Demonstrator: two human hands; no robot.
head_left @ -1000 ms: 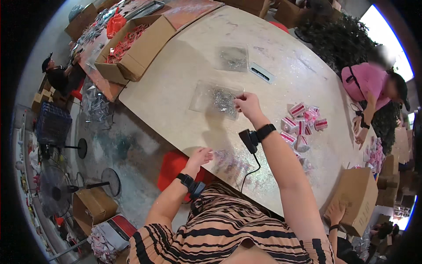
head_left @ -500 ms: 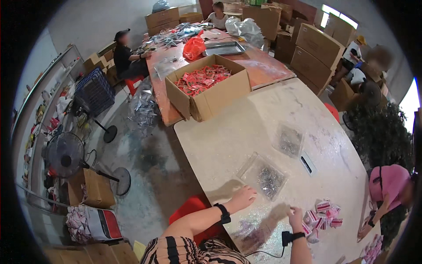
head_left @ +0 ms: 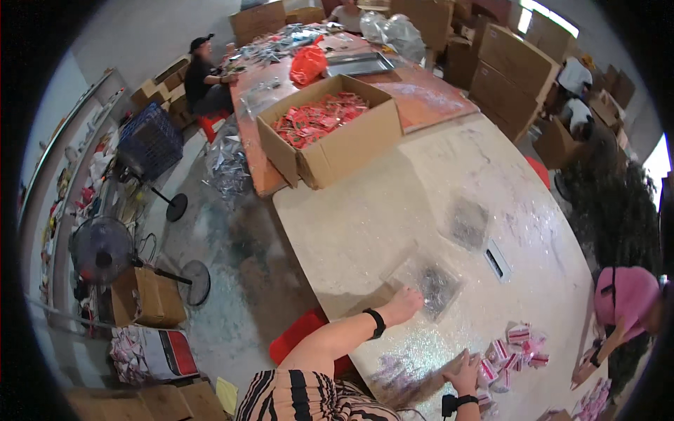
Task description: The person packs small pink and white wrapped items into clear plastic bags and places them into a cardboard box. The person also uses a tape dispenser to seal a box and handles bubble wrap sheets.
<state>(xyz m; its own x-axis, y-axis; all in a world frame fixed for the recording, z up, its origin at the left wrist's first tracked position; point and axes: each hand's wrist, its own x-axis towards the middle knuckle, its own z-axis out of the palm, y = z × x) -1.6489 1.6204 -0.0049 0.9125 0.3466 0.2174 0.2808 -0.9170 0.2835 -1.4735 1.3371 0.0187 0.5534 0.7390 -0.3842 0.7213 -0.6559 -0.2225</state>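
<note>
My left hand (head_left: 405,304) is at the near-left rim of a clear shallow tray (head_left: 401,269) holding small silvery bits. Its fingers look curled together; whatever they may hold is too small to make out. My right hand (head_left: 463,373) is low over the near part of the pale table (head_left: 351,242), fingers apart and nothing visible in them. Just right of it lies a loose heap of small pink-and-white pieces (head_left: 518,356). Glitter is scattered on the tabletop between my hands.
Another clear tray (head_left: 466,223) and a small white device with a dark window (head_left: 497,259) lie farther off. A cardboard box (head_left: 351,156) of red pieces stands at the table's far end. A person in pink (head_left: 621,302) works at the right edge. A fan (head_left: 104,249) stands left.
My left hand has moved right and slightly up to the tray, its fingers now curled. My right hand has lowered toward me and its fingers have spread. The view has shifted a little.
</note>
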